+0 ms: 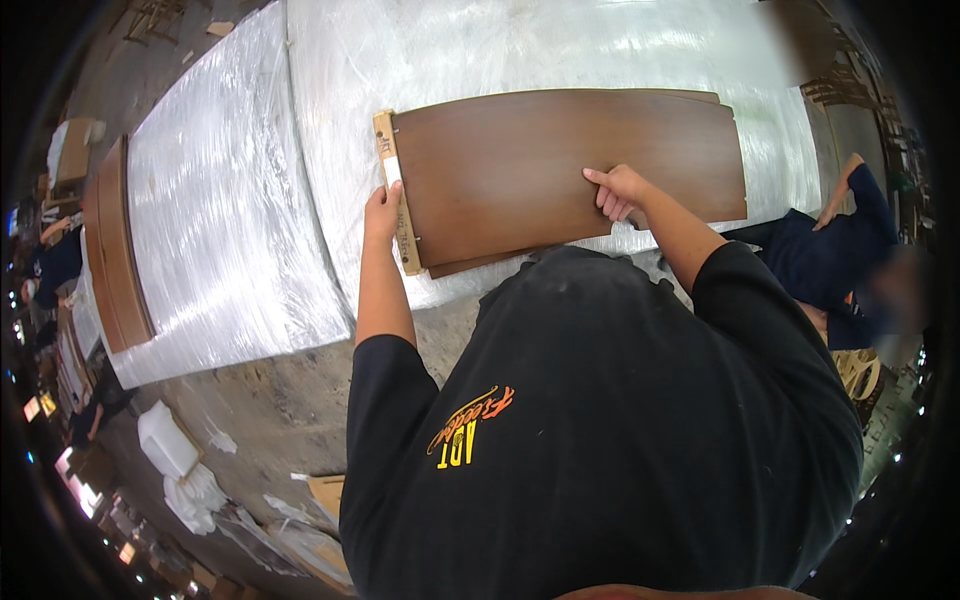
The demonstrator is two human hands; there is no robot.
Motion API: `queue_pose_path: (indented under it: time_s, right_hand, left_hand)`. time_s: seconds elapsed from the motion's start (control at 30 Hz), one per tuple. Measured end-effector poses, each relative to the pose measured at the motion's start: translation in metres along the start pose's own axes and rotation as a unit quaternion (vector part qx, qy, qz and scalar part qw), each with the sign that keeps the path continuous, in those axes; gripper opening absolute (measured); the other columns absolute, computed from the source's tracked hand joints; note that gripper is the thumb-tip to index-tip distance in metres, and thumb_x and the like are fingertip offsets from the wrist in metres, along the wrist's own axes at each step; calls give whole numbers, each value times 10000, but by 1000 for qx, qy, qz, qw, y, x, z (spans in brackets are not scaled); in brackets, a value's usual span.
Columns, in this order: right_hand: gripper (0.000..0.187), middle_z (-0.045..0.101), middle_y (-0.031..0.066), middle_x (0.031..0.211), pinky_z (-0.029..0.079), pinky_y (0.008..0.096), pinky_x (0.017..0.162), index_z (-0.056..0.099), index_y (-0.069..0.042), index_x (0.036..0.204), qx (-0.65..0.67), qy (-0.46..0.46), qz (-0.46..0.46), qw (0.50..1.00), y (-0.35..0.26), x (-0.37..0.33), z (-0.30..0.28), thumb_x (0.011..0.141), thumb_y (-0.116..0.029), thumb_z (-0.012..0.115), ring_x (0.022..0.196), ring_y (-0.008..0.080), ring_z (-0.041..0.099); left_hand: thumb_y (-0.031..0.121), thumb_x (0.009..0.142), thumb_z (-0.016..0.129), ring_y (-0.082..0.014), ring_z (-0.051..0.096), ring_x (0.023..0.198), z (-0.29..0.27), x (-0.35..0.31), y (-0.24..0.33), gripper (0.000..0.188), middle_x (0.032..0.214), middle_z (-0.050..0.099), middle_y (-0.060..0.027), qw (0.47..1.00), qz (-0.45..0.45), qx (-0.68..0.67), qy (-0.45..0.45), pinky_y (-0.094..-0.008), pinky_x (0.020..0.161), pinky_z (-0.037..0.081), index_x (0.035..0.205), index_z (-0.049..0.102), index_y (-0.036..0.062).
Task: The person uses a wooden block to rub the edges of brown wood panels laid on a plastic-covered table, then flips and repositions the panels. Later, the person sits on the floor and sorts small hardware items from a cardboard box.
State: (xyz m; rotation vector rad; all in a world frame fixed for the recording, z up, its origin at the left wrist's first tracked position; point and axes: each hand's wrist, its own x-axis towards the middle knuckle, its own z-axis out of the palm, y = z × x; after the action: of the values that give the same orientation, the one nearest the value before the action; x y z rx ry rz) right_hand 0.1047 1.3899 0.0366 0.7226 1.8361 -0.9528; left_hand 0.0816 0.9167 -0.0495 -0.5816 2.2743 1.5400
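Note:
A brown wooden panel (530,150) lies flat in front of me, and the edge of a second panel (470,264) shows beneath it. Along its left end runs a narrow light-wood strip (409,240) with dark markings and a white label. Small pins bridge the gap between strip and panel. My left hand (381,212) grips this strip near its middle, with the thumb on top. Over the panel's near edge, right of its middle, is my right hand (620,192). Its fingers are curled in and one digit points left; whatever they may hold is hidden.
Clear plastic film covers the work surface (350,60), which has a seam to my left. More brown panels (118,250) stand at its far left end. A co-worker in dark clothing (835,250) is close on my right. White wrapped packing (170,440) lies on the floor (290,400).

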Motion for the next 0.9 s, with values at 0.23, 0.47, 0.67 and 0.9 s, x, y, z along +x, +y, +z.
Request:
queue_pose_path:
  time_s: [0.23, 0.47, 0.67, 0.9]
  right_hand:
    - [726, 363, 5, 520, 331, 328, 378, 434, -90, 560, 189, -262, 33, 946, 27, 39, -3, 971, -689, 433, 411, 137, 375]
    - [507, 720, 138, 782, 537, 347, 527, 685, -25, 838, 191, 33, -83, 977, 54, 2, 7, 998, -483, 539, 602, 239, 694]
    - [466, 708, 156, 970, 577, 359, 607, 646, -26, 1105, 312, 6, -187, 932, 63, -35, 17, 977, -471, 596, 751, 266, 720]
    - [671, 551, 150, 1310, 494, 481, 953, 406, -65, 1413, 515, 21, -324, 793, 81, -72, -23, 930, -439, 684, 1222, 279, 542]
  left_hand:
    - [342, 1008, 550, -172, 608, 731, -44, 12, -14, 382, 886, 679, -79, 997, -20, -34, -73, -315, 650, 500, 1045, 690, -12]
    - [359, 1038, 519, -276, 654, 778, -74, -65, 68, 504, 1046, 656, -205, 987, -22, -152, -54, -394, 643, 558, 1382, 358, 29]
    - [249, 1009, 586, -202, 604, 754, 98, -118, 171, 532, 985, 607, -117, 986, 60, -143, -54, -343, 628, 528, 1466, 379, 72]
    - [128, 975, 559, -259, 584, 1237, 305, -208, 268, 432, 1321, 631, -199, 937, 218, 34, -271, -360, 1054, 431, 1373, 544, -39]
